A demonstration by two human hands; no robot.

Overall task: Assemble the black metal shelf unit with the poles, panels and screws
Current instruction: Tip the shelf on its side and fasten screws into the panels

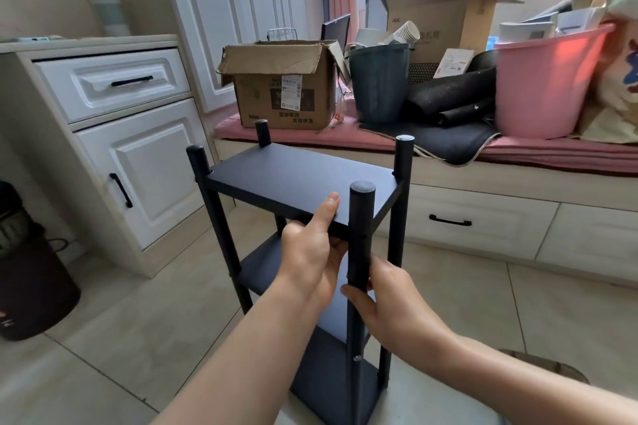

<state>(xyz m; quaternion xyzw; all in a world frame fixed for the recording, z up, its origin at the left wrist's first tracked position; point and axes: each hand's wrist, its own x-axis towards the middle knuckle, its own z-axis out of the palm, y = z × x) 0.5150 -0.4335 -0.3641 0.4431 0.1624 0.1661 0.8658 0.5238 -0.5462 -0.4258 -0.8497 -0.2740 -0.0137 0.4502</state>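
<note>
The black metal shelf unit (297,179) stands upright on the tiled floor in front of me. It has three panels held between four poles with round caps on top. My left hand (310,252) grips the near edge of the top panel, thumb lying on top and fingers underneath. My right hand (383,300) holds the near right pole (360,235) just below the top panel, its fingers wrapped around it. A small screw (357,358) shows lower down on that pole. The lower panels are partly hidden by my arms.
A white cabinet (114,134) stands to the left, with a dark bin (31,286) on the floor beside it. Behind the shelf runs a window bench (483,179) with a cardboard box (283,86), a dark bucket (378,83) and a pink bucket (545,79).
</note>
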